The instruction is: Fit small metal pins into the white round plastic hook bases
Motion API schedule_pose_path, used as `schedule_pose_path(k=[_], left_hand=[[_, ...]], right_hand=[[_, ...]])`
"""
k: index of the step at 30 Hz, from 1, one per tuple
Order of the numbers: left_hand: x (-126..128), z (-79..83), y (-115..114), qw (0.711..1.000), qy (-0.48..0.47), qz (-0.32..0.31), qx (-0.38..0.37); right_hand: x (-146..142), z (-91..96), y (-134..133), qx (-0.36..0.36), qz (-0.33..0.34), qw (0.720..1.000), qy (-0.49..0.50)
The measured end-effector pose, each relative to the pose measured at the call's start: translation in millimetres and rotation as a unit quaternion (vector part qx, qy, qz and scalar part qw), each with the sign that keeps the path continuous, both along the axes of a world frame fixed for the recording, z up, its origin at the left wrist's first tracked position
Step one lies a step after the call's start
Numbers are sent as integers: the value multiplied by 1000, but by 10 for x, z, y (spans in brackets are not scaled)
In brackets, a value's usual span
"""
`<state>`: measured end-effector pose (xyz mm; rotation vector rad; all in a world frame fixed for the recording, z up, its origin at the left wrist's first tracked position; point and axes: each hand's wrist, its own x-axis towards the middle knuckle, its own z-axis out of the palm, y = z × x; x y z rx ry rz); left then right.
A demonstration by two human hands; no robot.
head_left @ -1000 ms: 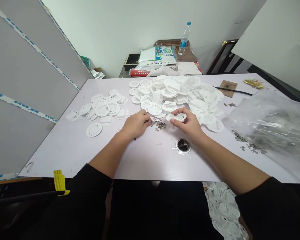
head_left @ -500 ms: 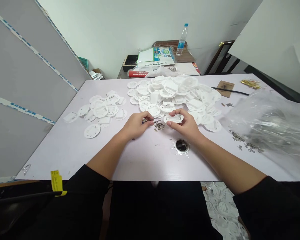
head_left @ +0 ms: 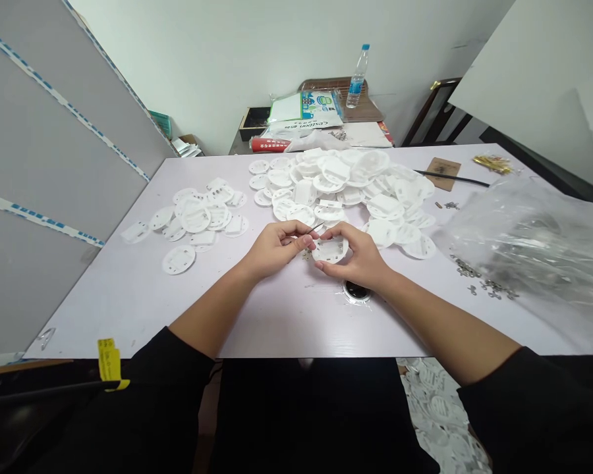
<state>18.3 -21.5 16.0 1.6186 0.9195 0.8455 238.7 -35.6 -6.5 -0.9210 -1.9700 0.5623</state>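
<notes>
Close together over the table, my two hands meet at a round white plastic cover (head_left: 332,251). My right hand (head_left: 360,255) grips its right edge between thumb and fingers, the hollow side facing me. My left hand (head_left: 275,250) is closed, and a thin dark pointed tool (head_left: 318,226) sticks out past its fingertips. Left fingertips are at the cover's left edge; whether they also pinch a small part cannot be made out. Small metal pieces (head_left: 306,255) lie below, mostly hidden by my hands. Behind them rises a large pile of white covers (head_left: 304,193).
A smaller group of covers (head_left: 195,216) lies to the left. A round black-centred fitting (head_left: 356,291) sits in the tabletop near my right wrist. On the right are a clear plastic bag (head_left: 534,257) and loose metal pieces (head_left: 497,288). A water bottle (head_left: 358,79) stands at the back.
My right hand has brought the cover leftward and down to my left hand, tipping it toward me. The tool's tip now shows above the left fingers, and the metal pieces are more covered.
</notes>
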Motion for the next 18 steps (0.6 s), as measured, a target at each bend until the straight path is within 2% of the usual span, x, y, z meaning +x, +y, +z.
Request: schedule_pose_path(k=[6,13,18], left_hand=[[41,6,-11,999,-25,8,27],[64,-21,-24,989,56,29,135],[79,-21,-47,985,95,6,144]], right_hand=[[-16,-8,4,6,5,1000,-11],[-19,-11,-1,14,15,1000,-7],[-11,-12,6,35,21,999,-2]])
